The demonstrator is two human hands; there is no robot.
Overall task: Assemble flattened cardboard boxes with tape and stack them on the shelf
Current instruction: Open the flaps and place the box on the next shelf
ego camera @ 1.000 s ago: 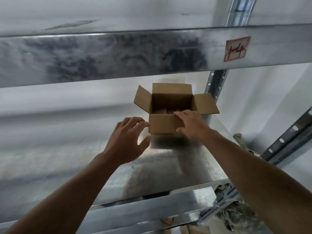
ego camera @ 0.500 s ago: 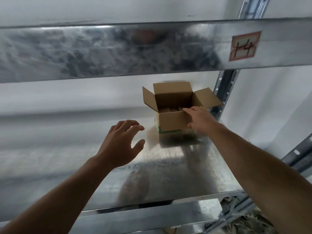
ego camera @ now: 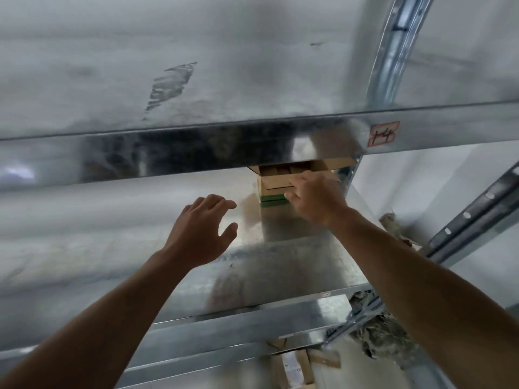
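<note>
A small brown cardboard box (ego camera: pixel 273 182) with open top flaps and green tape along its bottom edge sits far back on the metal shelf (ego camera: pixel 295 265), near the right upright. The shelf beam above hides its upper part. My right hand (ego camera: pixel 314 196) touches the box's front face with extended fingers. My left hand (ego camera: pixel 200 234) hovers over the shelf to the left of the box, fingers loosely spread, holding nothing.
An upper shelf beam (ego camera: pixel 196 150) with a red-framed label "14" (ego camera: pixel 383 134) crosses the view. A metal upright (ego camera: pixel 393 51) stands at the right. Flat cardboard pieces (ego camera: pixel 295 366) lie below the shelf, and crumpled debris (ego camera: pixel 376 338) sits at the lower right.
The box has slid farther back on the shelf under my right hand. My left hand came off it and now hovers apart. The view tilted up, so the upper beam covers the box's top.
</note>
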